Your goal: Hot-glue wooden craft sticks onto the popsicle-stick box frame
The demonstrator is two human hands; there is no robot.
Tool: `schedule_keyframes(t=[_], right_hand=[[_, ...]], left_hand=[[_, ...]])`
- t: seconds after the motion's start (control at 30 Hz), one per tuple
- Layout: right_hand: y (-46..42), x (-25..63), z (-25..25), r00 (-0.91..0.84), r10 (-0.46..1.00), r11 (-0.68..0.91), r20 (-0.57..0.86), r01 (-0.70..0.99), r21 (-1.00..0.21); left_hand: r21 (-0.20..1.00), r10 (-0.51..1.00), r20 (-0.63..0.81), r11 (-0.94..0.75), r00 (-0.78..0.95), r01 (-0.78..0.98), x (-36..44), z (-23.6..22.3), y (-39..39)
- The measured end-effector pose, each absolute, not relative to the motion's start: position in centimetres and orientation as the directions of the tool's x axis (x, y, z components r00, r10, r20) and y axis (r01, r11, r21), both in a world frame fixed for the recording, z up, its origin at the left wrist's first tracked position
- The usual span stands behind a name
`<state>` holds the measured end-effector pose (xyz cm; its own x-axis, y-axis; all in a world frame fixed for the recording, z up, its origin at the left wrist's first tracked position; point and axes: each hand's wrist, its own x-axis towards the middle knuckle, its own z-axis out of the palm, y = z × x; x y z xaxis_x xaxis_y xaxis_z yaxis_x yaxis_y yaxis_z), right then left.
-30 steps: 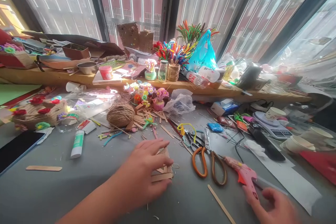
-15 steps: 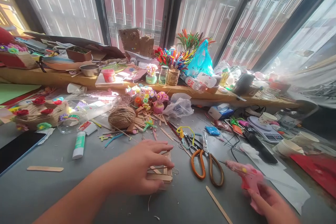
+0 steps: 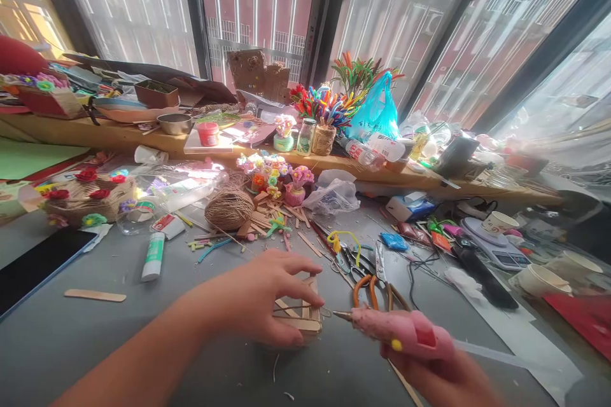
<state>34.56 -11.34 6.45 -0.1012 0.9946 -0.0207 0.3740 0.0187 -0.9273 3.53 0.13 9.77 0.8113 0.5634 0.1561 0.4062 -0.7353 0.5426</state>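
My left hand (image 3: 260,296) is closed around a small frame of wooden craft sticks (image 3: 303,315) that rests on the grey table (image 3: 95,343). My right hand (image 3: 439,378) grips a pink hot glue gun (image 3: 401,331) at the lower right. The gun's metal nozzle points left and ends just right of the stick frame, a little apart from it. Orange-handled scissors (image 3: 377,286) lie behind the gun.
A ball of twine (image 3: 229,208), a glue stick (image 3: 153,255), loose craft sticks (image 3: 94,296) and a dark tablet (image 3: 38,264) lie around. Small paper flowers (image 3: 272,172), a white kitchen scale with a cup (image 3: 496,238) and paper cups (image 3: 539,278) crowd the back and right. A cluttered wooden shelf (image 3: 119,137) runs below the windows.
My right hand has picked up the pink glue gun from the table at the right and carried it left, nozzle toward the stick frame. My left hand stayed on the frame.
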Motion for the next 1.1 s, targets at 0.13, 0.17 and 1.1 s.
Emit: schedule_keyframes(t=[0.13, 0.17, 1.1], right_hand=[[-10.1, 33.6, 6.3, -0.222, 0.975, 0.104, 0.013, 0.405, -0.908], [-10.1, 33.6, 5.9, -0.184, 0.983, 0.102, 0.026, 0.413, -0.905], [-7.3, 34.9, 5.0, -0.454, 0.88, 0.415, 0.143, 0.583, -0.699]], left_hand=[[0.528, 0.552, 0.176, -0.752, 0.815, 0.395, 3.5, 9.7, 0.0], [0.525, 0.549, 0.179, -0.755, 0.816, 0.393, 3.5, 9.6, 0.0], [0.58, 0.534, 0.084, -0.713, 0.841, 0.394, 3.4, 9.2, 0.3]])
